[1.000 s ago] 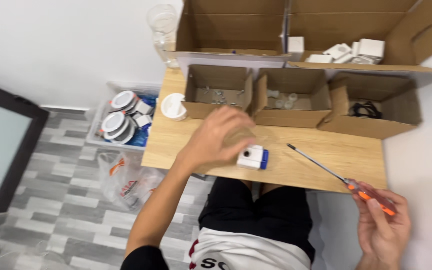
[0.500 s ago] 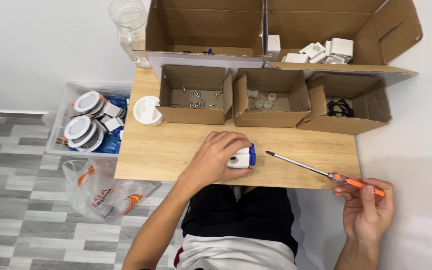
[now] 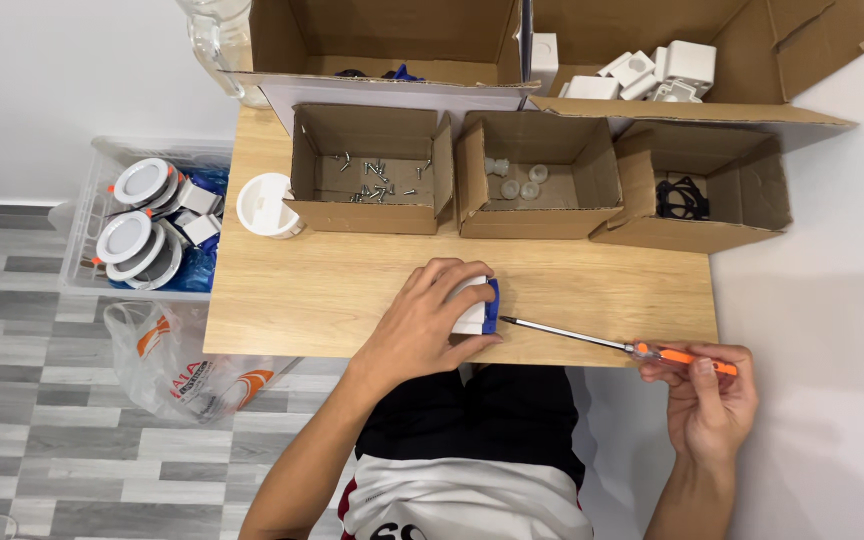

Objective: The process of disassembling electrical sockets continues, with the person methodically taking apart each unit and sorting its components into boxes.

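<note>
Left hand (image 3: 422, 325) clamps the white-and-blue part (image 3: 479, 305) flat against the bench (image 3: 332, 290), steadying it. Right hand (image 3: 707, 395), grip closed on the orange-handled screwdriver (image 3: 612, 345), aims its tip at the part's blue edge.

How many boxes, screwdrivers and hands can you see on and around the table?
Small open boxes on the table: 3
Big boxes behind them: 2
Screwdriver: 1
Hands: 2, left hand and right hand
Total: 8
</note>
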